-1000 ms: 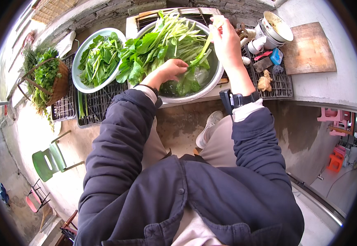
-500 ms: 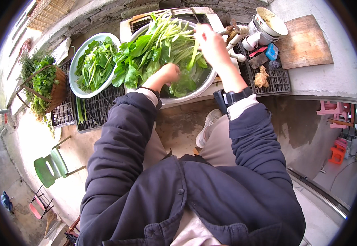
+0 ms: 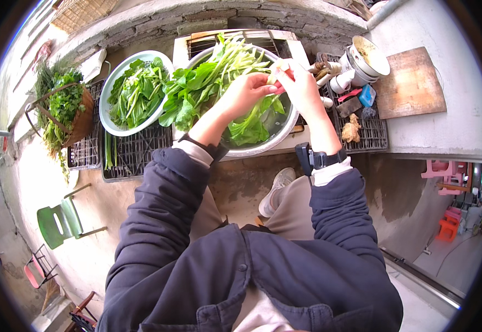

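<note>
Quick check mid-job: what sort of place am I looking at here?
Likely an outdoor washing and food-prep spot: a large steel basin of leafy greens on a concrete ledge, black plastic crates, and a worn wooden cutting board.

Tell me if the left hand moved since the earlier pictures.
Yes. The left hand rose from the metal bowl's near rim toward its middle, meeting the right hand.

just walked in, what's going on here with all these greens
A person bends over a metal basin heaped with leafy greens. Both the left hand and the right hand grip one pale stalk above it. A white bowl of more greens sits to its left.
</note>
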The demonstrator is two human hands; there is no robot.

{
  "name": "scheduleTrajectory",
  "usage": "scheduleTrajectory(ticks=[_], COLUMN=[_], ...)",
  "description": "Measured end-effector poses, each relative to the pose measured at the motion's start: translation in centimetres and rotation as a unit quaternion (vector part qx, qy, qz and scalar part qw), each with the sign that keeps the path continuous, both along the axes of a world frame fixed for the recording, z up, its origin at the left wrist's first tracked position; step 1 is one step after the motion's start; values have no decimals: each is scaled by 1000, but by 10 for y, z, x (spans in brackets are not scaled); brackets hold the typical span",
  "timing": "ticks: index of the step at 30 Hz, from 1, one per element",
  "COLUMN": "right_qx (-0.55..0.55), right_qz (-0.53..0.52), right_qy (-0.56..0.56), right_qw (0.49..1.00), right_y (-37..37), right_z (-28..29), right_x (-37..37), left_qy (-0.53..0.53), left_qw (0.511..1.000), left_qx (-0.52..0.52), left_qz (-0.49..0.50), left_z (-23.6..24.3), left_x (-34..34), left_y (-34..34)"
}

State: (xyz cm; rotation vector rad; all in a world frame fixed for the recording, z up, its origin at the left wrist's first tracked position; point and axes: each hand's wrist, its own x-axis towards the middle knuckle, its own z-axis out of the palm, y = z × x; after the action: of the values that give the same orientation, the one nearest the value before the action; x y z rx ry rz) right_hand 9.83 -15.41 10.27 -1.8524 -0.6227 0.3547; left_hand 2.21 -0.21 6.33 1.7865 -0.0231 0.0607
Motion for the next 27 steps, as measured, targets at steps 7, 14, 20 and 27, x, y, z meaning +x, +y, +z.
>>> scheduleTrajectory(ticks=[7,14,20,27], right_qx=[-32,132,285,27], right_qz=[55,117,17,90], right_qy=[-47,212,277,105], right_qw=[997,961,918,990], right_y=[-3,-3,17,25], right_z=[-5,-16,-32,-45], right_x=[9,10,9,-5], left_qy=[54,33,83,92], left_qw=[995,978,966,929], left_qx=[-83,-193,-244,-354], left_qz=[-15,-70,-8,64], left_z=[5,0,3,-20], left_x=[-5,-9,-8,5], left_y=[-7,0,20,30])
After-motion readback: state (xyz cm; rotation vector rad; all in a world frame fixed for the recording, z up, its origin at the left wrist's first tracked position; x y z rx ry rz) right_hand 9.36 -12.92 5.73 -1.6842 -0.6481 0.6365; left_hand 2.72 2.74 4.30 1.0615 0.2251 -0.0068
